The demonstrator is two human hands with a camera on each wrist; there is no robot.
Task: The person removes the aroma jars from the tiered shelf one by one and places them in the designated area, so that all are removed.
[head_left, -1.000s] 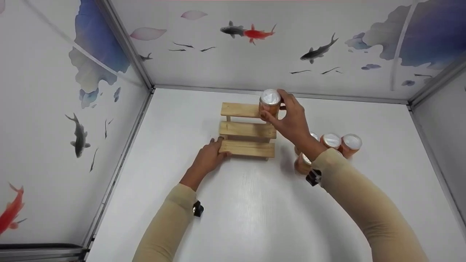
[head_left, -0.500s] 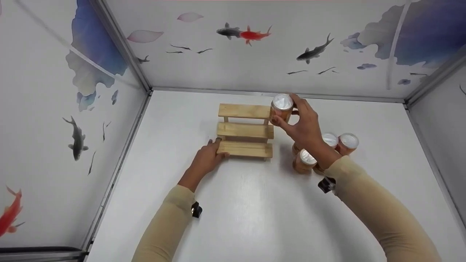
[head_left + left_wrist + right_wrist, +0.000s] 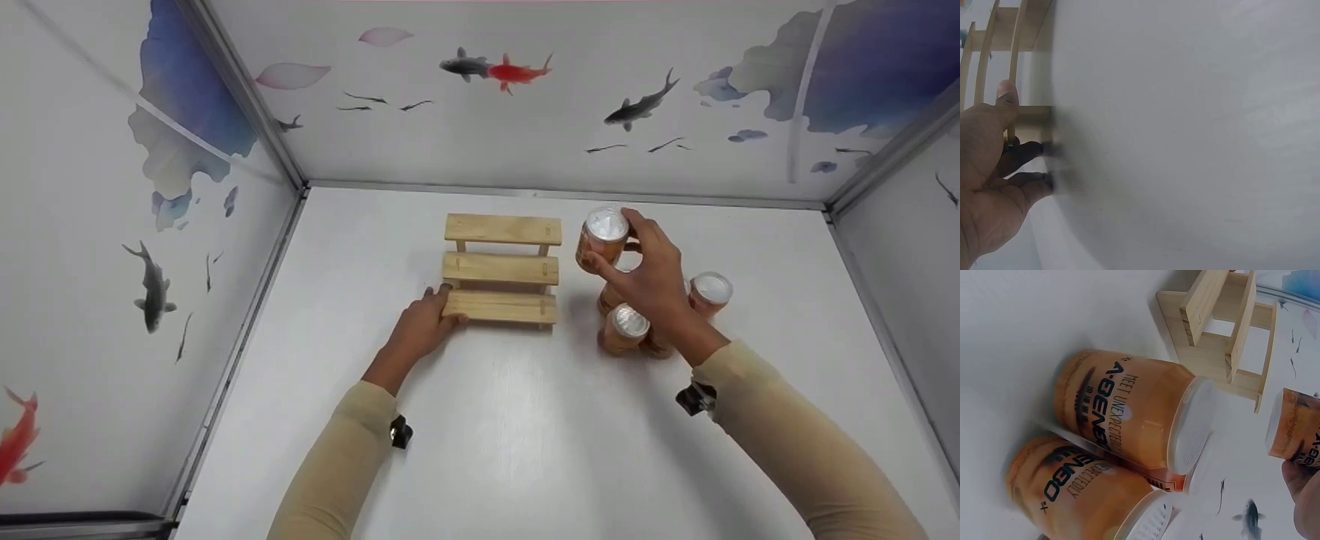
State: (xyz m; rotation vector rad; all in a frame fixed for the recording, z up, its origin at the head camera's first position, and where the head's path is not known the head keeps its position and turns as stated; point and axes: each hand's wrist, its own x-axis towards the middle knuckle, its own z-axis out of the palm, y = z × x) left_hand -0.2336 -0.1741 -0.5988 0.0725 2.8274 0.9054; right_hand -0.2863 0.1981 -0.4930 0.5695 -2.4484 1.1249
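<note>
My right hand (image 3: 651,274) grips an orange can (image 3: 602,238) with a silvery lid round its side, held up between the rack and the other cans. In the right wrist view that can (image 3: 1297,427) is partly cut off at the edge. A three-step wooden rack (image 3: 501,268) stands left of it, its steps bare. My left hand (image 3: 420,326) holds the left end of the lowest step. The left wrist view shows the thumb (image 3: 1008,95) on one face of the board, with other fingers behind it and near the table.
Several like cans (image 3: 628,322) stand grouped under and beside the right forearm, some hidden by it. Two show closely in the right wrist view, one can (image 3: 1123,405) with readable lettering. Printed panels (image 3: 525,142) wall the white table (image 3: 495,435) at the back and sides.
My right hand has carried the can rightward and slightly toward me, from over the rack's top step to a spot beside the rack. The left hand keeps its hold on the lowest step.
</note>
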